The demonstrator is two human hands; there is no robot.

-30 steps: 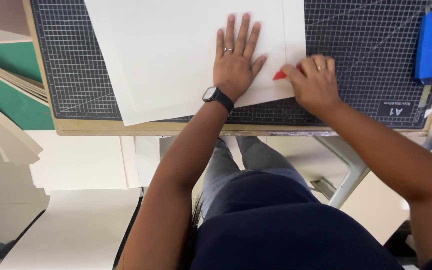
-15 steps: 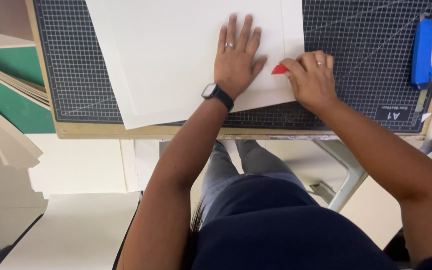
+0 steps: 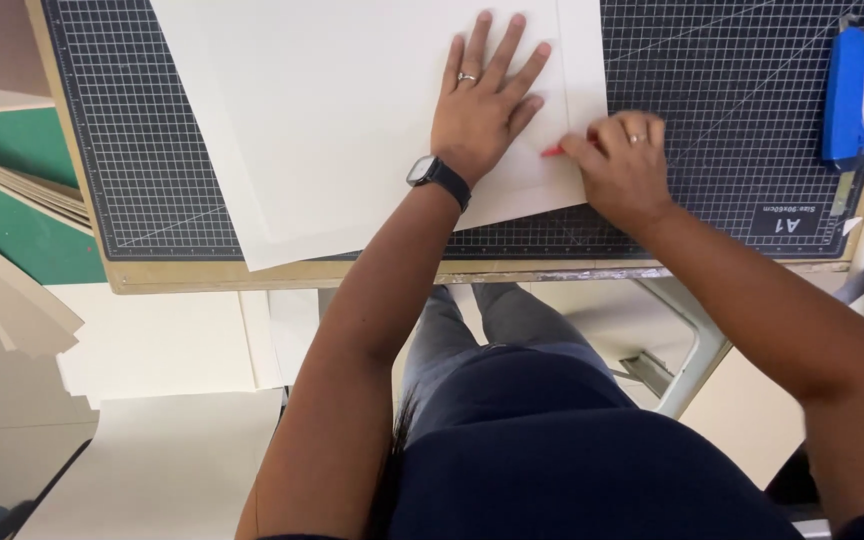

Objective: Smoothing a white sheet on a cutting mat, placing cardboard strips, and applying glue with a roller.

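- Your left hand (image 3: 482,105) lies flat on the white sheet (image 3: 352,120), fingers spread wide and pointing away from you, palm pressing the sheet down; it holds nothing.
- There is a ring on one finger of that hand and a black watch (image 3: 438,178) on the wrist.
- Your right hand (image 3: 624,165) sits just right of the left, fingers curled tight around a small red tool (image 3: 552,151).
- Only the tool's red tip shows, poking out to the left between your two hands, down against the sheet near its right edge; what kind of tool it is cannot be told.
- The sheet lies skewed on the dark gridded mat (image 3: 732,110), its lower left corner reaching over the mat's near edge.
- The mat rests on a wooden board (image 3: 252,275) at the table's edge.
- A blue cutter (image 3: 844,95) lies on the mat's far right, well apart from your hands.
- To your left, cream boards (image 3: 12,290) are stacked over a green surface (image 3: 12,150).
- More pale sheets (image 3: 162,350) lie below the table by your knees.
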